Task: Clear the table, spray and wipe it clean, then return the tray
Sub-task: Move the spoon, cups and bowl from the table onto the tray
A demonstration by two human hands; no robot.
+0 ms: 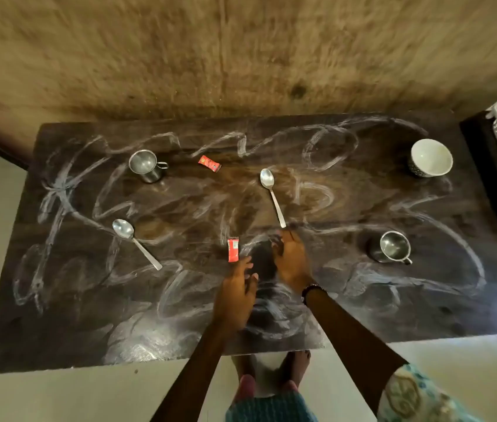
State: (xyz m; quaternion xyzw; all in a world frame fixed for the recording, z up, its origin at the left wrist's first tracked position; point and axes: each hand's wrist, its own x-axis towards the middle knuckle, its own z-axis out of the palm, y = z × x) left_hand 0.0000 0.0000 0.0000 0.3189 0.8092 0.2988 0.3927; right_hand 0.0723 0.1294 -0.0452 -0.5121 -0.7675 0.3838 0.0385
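Table (58,330), dark wood rect. top smeared w/ white chalky streaks, not yet cleared; tray not seen in view. Left hand (235,296) held fingers loosely spread, nothing gripped, just short of red sachet (232,249), prob. reach for pickup. Right hand (291,260) extended, fingers relaxed, nothing held, tips near handle end of steel spoon (271,193); contact can't be told. Second steel spoon (134,242), two steel mugs (146,166) (391,246), white ceramic bowl (431,158), second red sachet (209,163) left scattered.

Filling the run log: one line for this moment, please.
stage: clearing | left hand: open, near red sachet | right hand: open, at spoon handle | table: chalk-smeared
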